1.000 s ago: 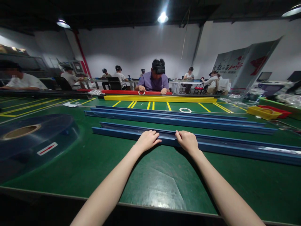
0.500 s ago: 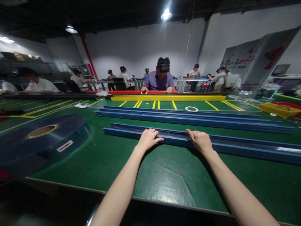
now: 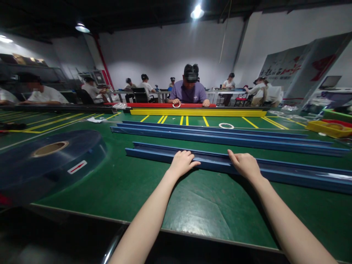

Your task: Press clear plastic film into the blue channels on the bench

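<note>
A long blue channel-shaped profile (image 3: 214,164) lies across the green table in front of me, its right end out of view. My left hand (image 3: 182,163) is closed over its near wall left of the middle, fingers inside the channel and thumb along the edge. Further right, my right hand (image 3: 245,165) grips the same profile, with its fingers curled and its thumb pointing up and left. Some fingertips are hidden. Beyond it lie more blue profiles (image 3: 220,138), roughly parallel and apart from my hands.
A large roll of dark film (image 3: 90,150) rests on the table (image 3: 132,198) at left. A white tape ring (image 3: 226,126), yellow profile (image 3: 198,113) and yellow tray (image 3: 327,127) lie farther back. A co-worker (image 3: 188,90) sits opposite, holding another white ring.
Both my hands have moved right along the blue profile. Its left end also sits slightly farther right. Opposite, the co-worker's hand with the white ring has shifted a little right.
</note>
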Tool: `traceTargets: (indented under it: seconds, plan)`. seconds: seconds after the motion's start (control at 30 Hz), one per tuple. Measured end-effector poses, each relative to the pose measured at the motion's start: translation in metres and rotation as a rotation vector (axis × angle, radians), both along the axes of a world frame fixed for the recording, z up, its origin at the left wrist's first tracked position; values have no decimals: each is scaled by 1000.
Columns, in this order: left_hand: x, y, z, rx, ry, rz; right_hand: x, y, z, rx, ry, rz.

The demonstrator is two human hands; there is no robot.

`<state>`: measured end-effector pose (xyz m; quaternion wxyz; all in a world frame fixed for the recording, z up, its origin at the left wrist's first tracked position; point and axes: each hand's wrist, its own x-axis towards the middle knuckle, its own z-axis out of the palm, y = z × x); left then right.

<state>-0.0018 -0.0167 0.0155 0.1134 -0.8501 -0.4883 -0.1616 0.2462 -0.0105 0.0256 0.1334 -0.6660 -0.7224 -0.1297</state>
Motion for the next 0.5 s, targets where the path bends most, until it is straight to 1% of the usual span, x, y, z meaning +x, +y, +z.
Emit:
traceTargets:
  seconds: [0.17,0.5]
  plan:
    - [1,0,0,-17,4,7,-2,-2,4,-56,2,5]
    - [-1,1,-1,-34,1,15,-4,-1,7,-115,-11,5]
